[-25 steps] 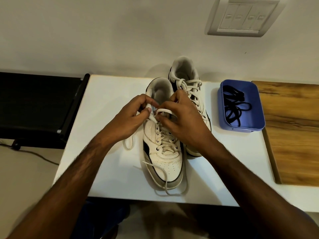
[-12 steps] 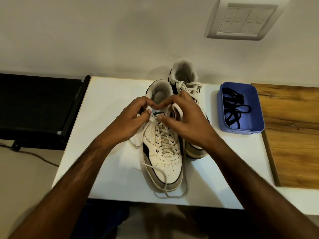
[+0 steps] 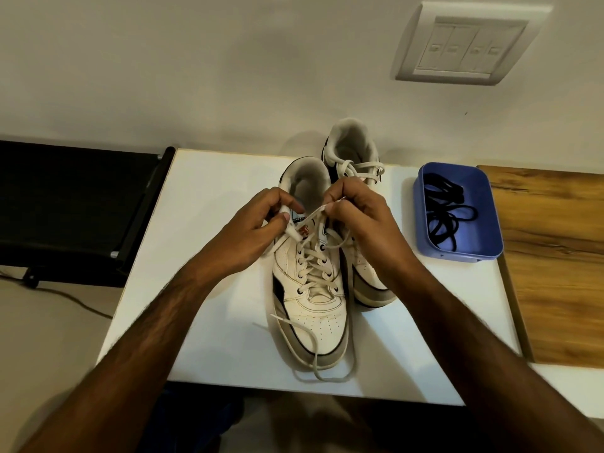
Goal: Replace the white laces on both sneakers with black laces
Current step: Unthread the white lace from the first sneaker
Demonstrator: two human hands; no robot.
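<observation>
Your left hand (image 3: pixel 248 237) sits at the collar of the near sneaker (image 3: pixel 310 289), fingers curled, thumb and forefinger clamped on the white lace (image 3: pixel 305 253) at the left side of the tongue. Your right hand (image 3: pixel 362 220) is level with it on the other side, fingers curled and pinching the same lace; a strand runs taut from that pinch down and left across the tongue to the left hand.

The near sneaker stands upright on the white tabletop (image 3: pixel 212 338), toe toward you. The lower eyelet rows are still laced in white. One loose end trails off the left of the toe, loops past the toe cap and lies on the tabletop close to its near edge.

The far sneaker (image 3: pixel 356 165) stands just beside the near one, to its right and set further back, heel near the wall. It is fully laced in white; your right hand hides its middle.

The black laces (image 3: pixel 447 210) lie in a loose tangle inside the blue tray (image 3: pixel 464 253), which rests on the tabletop right of the sneakers, apart from them. The tray's right side sits against the wooden board (image 3: pixel 555 256).

A switch plate (image 3: pixel 464 44) is on the wall above. A black stand (image 3: pixel 75 207) is left of the tabletop.
</observation>
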